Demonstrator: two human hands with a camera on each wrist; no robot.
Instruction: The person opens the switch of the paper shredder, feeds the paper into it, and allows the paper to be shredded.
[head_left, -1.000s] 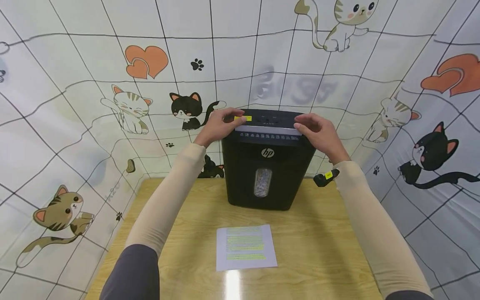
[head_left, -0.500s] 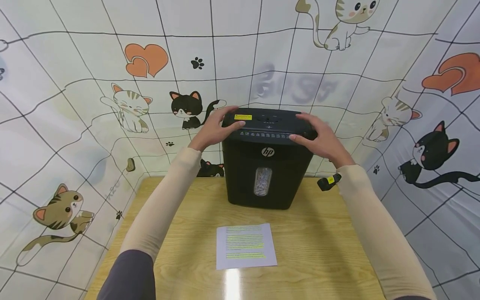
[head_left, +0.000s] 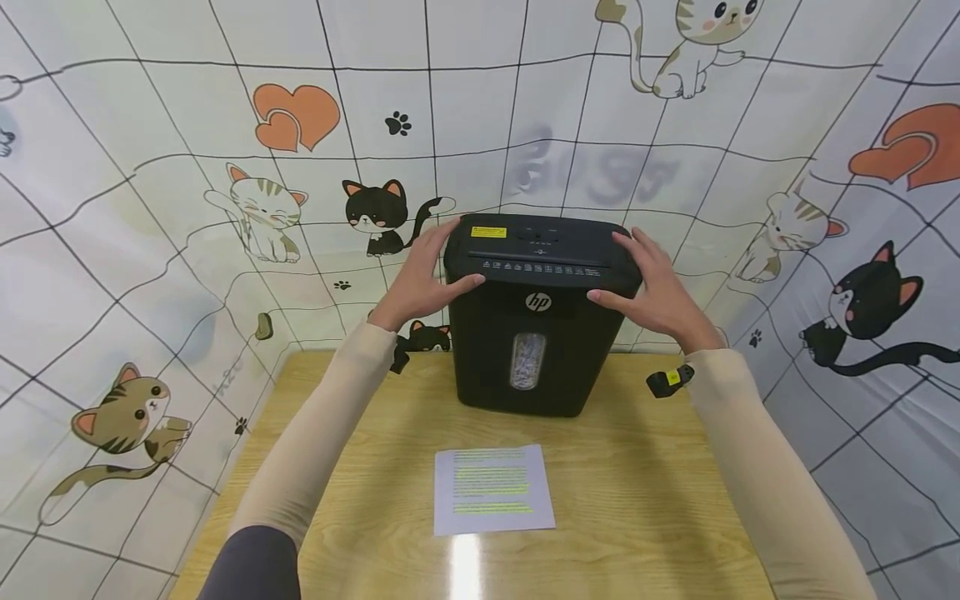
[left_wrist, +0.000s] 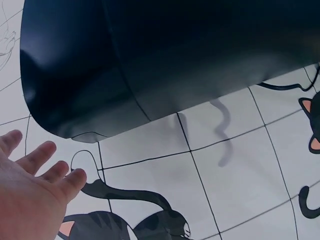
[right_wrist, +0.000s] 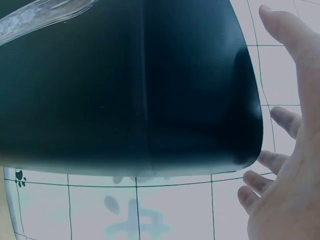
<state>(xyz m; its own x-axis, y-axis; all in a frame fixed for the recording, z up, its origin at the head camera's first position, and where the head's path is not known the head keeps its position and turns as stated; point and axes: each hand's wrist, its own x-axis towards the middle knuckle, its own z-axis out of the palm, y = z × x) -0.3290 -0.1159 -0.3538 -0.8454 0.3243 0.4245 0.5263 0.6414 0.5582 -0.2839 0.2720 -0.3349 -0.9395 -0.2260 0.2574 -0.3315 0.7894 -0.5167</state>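
Observation:
A black shredder (head_left: 532,342) with an hp logo, a yellow label and a small window showing paper bits stands upright at the back of the table. At its upper left corner is my left hand (head_left: 426,279), fingers and thumb spread; in the left wrist view that hand (left_wrist: 37,190) shows beside the dark body (left_wrist: 150,55). My right hand (head_left: 651,287) is spread at the upper right corner, and the right wrist view has it (right_wrist: 290,150) close beside the casing (right_wrist: 125,90). Whether either hand touches the shredder, I cannot tell.
A printed sheet with yellow highlighted lines (head_left: 493,490) lies on the wooden table (head_left: 630,492) in front of the shredder. Behind and at both sides hangs a white grid-patterned cloth (head_left: 480,108) with cartoon cats and hearts.
Both hands have moved from over the shredder's top outward and down to its sides, their fingers spreading wider. The light strip seen along the top's front edge earlier no longer shows.

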